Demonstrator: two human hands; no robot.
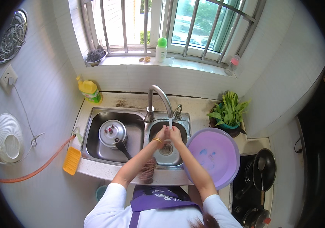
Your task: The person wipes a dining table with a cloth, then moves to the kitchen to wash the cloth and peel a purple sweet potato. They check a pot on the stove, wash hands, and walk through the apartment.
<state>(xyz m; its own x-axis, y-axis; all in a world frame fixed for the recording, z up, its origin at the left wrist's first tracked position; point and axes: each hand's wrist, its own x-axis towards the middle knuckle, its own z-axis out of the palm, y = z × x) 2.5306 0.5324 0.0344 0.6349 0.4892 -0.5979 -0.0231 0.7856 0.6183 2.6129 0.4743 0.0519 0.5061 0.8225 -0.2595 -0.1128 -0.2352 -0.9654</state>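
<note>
My left hand [162,135], with gold-coloured bangles on its wrist, meets my right hand [176,135] over the small right basin [170,161] of a steel double sink. Water streams onto both hands from a curved steel faucet [160,94]. Their fingers are close together, and whether anything is between them cannot be seen. Below the hands lies a round drain strainer [166,149]. An aluminium pressure cooker [112,134] with a black handle sits in the large left basin [135,131]. A crumpled brownish bundle [147,171] rests on the front counter edge, partly behind my left forearm.
A purple plastic basin [214,156] stands right of the sink, before a bowl of leafy greens [229,111]. A wok [264,170] is on the stove. Left are a yellow detergent jug [89,89], an orange soap dish [72,161] and a hose [37,170].
</note>
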